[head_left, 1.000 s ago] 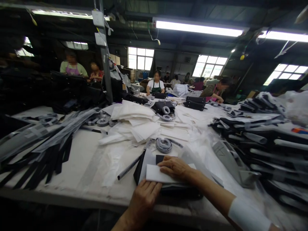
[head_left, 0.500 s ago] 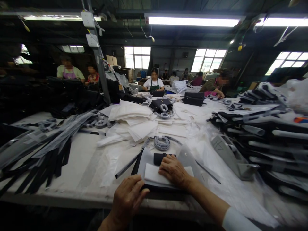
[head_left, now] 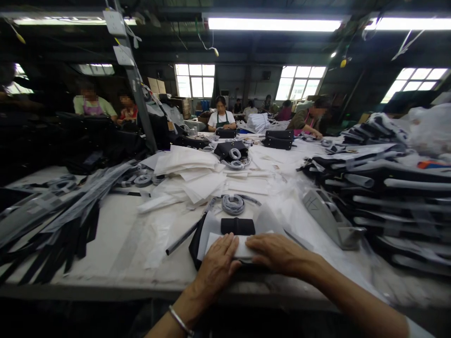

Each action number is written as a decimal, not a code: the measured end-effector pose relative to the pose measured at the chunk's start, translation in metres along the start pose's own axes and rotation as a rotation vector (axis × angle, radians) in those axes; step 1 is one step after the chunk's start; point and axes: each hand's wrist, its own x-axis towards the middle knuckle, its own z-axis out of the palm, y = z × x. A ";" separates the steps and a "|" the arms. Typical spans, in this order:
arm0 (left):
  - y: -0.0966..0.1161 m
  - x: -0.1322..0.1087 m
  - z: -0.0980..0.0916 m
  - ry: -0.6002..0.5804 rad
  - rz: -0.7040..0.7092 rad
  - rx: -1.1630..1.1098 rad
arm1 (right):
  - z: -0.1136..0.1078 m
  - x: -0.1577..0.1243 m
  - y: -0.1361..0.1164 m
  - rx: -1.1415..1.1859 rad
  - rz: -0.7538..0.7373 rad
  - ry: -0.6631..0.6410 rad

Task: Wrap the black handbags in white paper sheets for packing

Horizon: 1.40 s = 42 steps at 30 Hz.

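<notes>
A black bag (head_left: 196, 245) lies flat near the table's front edge, with a translucent sheet (head_left: 208, 226) over it. On top is a folded white sheet (head_left: 243, 249), pressed down by both hands. My left hand (head_left: 220, 260) rests on its left part with fingers stretched out. My right hand (head_left: 276, 253) lies flat on its right part, fingers extended. Just beyond the fingertips sits a small black strap piece (head_left: 237, 226) with a band around its middle. A coiled, wrapped strap (head_left: 233, 204) lies behind the bag, and a grey-wrapped handle (head_left: 182, 238) sticks out at its left.
White sheets (head_left: 190, 169) are piled in the middle of the table. A grey tape dispenser (head_left: 331, 220) stands at right, beside stacked black bags (head_left: 394, 206). Wrapped black straps (head_left: 70, 225) spread over the left side. Several people work farther back.
My left hand has moved from the bag's left edge onto the folded white sheet. My right hand has shifted back and right, off the black strap piece. The view has shifted slightly.
</notes>
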 end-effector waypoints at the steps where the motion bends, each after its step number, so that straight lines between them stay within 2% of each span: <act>1: 0.000 -0.001 -0.003 -0.012 0.021 0.006 | 0.002 -0.010 0.001 -0.021 -0.019 0.011; 4: 0.002 -0.003 -0.009 -0.053 0.137 0.070 | 0.021 -0.028 0.009 -0.083 -0.100 0.127; 7: 0.003 -0.006 -0.007 -0.036 0.212 0.200 | 0.041 -0.032 0.013 -0.156 -0.122 0.196; 11: 0.008 -0.007 -0.004 0.000 0.193 0.303 | 0.063 -0.030 0.002 -0.302 -0.043 0.272; 17: 0.012 0.000 -0.010 0.038 0.223 0.317 | 0.100 -0.023 -0.018 -0.555 0.055 0.532; 20: 0.009 0.007 -0.011 0.110 0.271 0.283 | 0.109 -0.019 -0.019 -0.535 0.067 0.657; 24: 0.009 0.011 -0.002 0.274 0.290 0.257 | 0.108 -0.017 -0.019 -0.459 0.103 0.756; 27: 0.008 0.009 0.010 0.348 0.290 0.260 | 0.099 -0.018 -0.021 -0.395 0.103 0.719; 30: 0.004 0.005 0.023 0.354 0.281 0.281 | 0.089 -0.021 -0.021 -0.356 0.089 0.656; 33: 0.002 0.002 0.032 0.357 0.290 0.291 | 0.085 -0.024 -0.019 -0.359 0.063 0.671; 36: 0.002 -0.001 0.034 0.343 0.292 0.275 | 0.089 -0.028 -0.019 -0.386 0.047 0.659; 42: 0.005 -0.001 0.028 0.293 0.341 0.316 | 0.096 -0.028 -0.023 -0.464 0.115 0.609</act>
